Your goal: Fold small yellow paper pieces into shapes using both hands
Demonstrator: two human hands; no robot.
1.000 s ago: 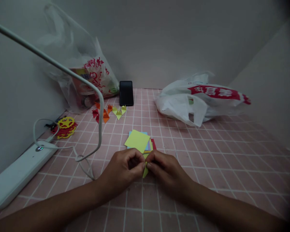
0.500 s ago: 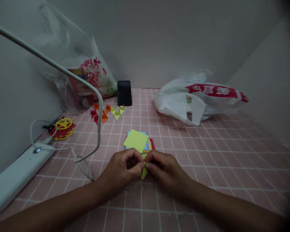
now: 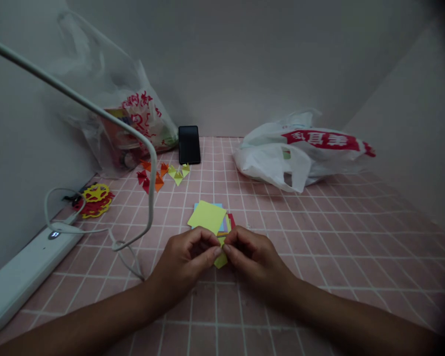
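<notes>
At the back left, a translucent white plastic bag with red lettering (image 3: 152,116) stands upright and holds an orange box-like packet (image 3: 114,134), seen dimly through the film, along with a rounded item too blurred to name; at the back right, a white plastic bag with a red printed band (image 3: 269,160) lies slumped, a bit of green showing through its handle opening, the rest of its contents hidden. The small folded yellow-green paper (image 3: 220,260) is held just above or on the pink desk with a white grid (image 3: 311,242), at the near end of a fanned stack of square coloured paper sheets (image 3: 207,216) topped by a yellow one. Its narrow end points toward the person, and its long axis seems to run near to far with a slight lean, though fingertips cover part of it. The left hand (image 3: 191,257) pinches its left edge between thumb and forefinger; the fingers of the right hand (image 3: 257,254) grip its right side likewise, the two sets of fingertips almost meeting. Beyond the stack sit red, orange and yellow folded paper pieces (image 3: 159,182), near a black phone (image 3: 189,145)
</notes>
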